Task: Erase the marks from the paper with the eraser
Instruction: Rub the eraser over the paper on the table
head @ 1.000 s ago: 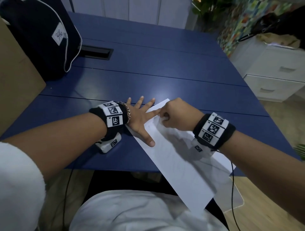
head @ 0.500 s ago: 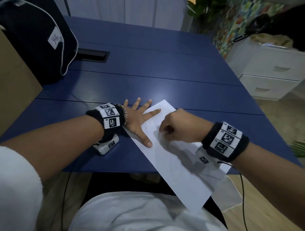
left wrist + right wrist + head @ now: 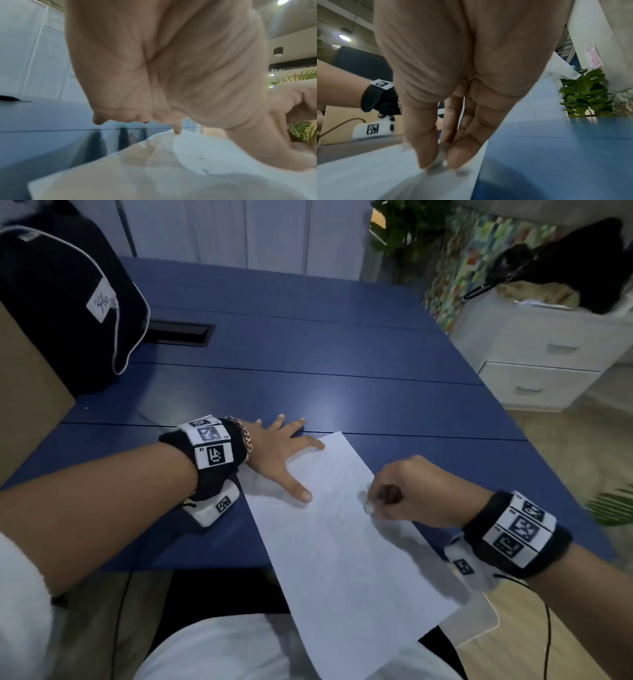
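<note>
A white sheet of paper (image 3: 342, 542) lies slanted on the blue table (image 3: 308, 364), its near end hanging over the table's front edge. My left hand (image 3: 284, 453) lies flat with spread fingers on the sheet's upper left corner, thumb on the left edge. My right hand (image 3: 404, 494) is curled at the sheet's right edge and pinches a small white eraser (image 3: 368, 503) down on the paper. In the right wrist view the eraser (image 3: 440, 159) shows between thumb and fingertip. Faint pencil marks (image 3: 205, 171) show in the left wrist view on the paper (image 3: 154, 175).
A dark backpack (image 3: 61, 302) stands at the table's far left beside a cardboard box (image 3: 27, 405). A black cable slot (image 3: 181, 332) is set in the tabletop. White drawers (image 3: 548, 361) and a plant (image 3: 400, 231) stand to the right.
My right hand has slid with the eraser from the sheet's upper part, near my left index finger, down and to the right edge. My left hand keeps holding the corner.
</note>
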`<state>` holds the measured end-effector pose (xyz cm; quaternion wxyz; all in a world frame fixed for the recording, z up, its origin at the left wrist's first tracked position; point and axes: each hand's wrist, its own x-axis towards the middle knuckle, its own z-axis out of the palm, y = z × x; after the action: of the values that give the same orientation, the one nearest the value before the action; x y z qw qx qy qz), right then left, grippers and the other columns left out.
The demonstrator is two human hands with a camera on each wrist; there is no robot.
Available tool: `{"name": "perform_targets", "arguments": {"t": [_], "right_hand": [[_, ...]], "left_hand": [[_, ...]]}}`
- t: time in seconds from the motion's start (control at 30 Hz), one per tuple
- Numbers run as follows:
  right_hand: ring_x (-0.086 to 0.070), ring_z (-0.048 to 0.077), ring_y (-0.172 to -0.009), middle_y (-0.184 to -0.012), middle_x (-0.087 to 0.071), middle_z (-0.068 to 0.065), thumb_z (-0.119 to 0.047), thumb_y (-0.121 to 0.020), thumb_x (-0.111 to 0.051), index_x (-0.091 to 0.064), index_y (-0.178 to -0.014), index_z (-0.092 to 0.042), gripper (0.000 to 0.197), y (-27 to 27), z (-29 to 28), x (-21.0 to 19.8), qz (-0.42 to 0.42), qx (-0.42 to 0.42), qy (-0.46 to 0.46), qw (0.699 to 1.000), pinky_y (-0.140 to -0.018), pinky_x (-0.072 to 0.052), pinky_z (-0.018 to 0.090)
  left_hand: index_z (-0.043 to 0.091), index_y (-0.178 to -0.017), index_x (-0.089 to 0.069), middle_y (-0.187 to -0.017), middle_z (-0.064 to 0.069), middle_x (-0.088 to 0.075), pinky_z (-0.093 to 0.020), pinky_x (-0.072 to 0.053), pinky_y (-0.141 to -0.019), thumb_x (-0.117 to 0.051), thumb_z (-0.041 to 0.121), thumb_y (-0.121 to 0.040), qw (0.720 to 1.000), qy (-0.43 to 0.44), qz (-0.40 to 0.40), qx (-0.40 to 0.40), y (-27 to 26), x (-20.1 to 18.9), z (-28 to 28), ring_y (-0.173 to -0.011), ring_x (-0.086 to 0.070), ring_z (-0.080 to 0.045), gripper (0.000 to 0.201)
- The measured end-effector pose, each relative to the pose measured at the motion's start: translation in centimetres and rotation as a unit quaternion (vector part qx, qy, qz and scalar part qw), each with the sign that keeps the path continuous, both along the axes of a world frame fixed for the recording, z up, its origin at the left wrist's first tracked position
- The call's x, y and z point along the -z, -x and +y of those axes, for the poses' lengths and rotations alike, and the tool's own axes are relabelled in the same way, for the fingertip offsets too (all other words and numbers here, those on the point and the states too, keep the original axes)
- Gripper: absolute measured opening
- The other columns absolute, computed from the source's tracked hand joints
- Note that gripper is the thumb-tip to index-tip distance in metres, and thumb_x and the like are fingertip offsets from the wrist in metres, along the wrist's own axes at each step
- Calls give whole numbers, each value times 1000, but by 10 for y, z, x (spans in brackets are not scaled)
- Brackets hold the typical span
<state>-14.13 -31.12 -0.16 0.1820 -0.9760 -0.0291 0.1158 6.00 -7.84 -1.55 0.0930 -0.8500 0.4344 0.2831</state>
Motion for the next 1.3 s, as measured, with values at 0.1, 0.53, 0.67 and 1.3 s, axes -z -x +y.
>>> {"name": "perform_targets", "arguments": {"t": [0.1,0.53,0.67,1.3], "right_hand": [[-68,0,-81,-87,-75,-17,-36,-85,-79,-79,-96,-33,12,-10,7,-14,55,-30,27,998,-71,-54,15],[-70,16,-86,-88,-76,-6,-24,-86,-77,-81,-102,-22,17,-101,32,-6,-55,3,51,997,-76,-57,31],[-69,0,-84,-90,-77,-14,-28,-82,-83,-82,-101,-32,20,-93,38,-16,44,-59,34,997,-75,-52,14],[-68,-1,-78,-83,-75,-15,-28,-80,-84,-82,-97,-32,17,-92,30,-14,33,-49,27,998,-71,-51,10]], "left_hand": [[68,-156,13,-173,6,34,-76,9,-122,-67,102,-55,1000,2,-13,-11,9,6,-7,-159,29,-38,133],[68,-149,30,-164,4,48,-75,15,-120,-64,108,-40,999,-13,-21,-47,12,18,-10,-153,39,-43,149],[70,-148,29,-164,4,48,-76,15,-120,-63,109,-38,998,-10,-24,-49,11,19,-9,-153,39,-44,149],[70,-147,31,-163,6,49,-75,15,-121,-62,110,-37,998,-30,-19,-50,13,16,-11,-152,41,-41,150]]}}
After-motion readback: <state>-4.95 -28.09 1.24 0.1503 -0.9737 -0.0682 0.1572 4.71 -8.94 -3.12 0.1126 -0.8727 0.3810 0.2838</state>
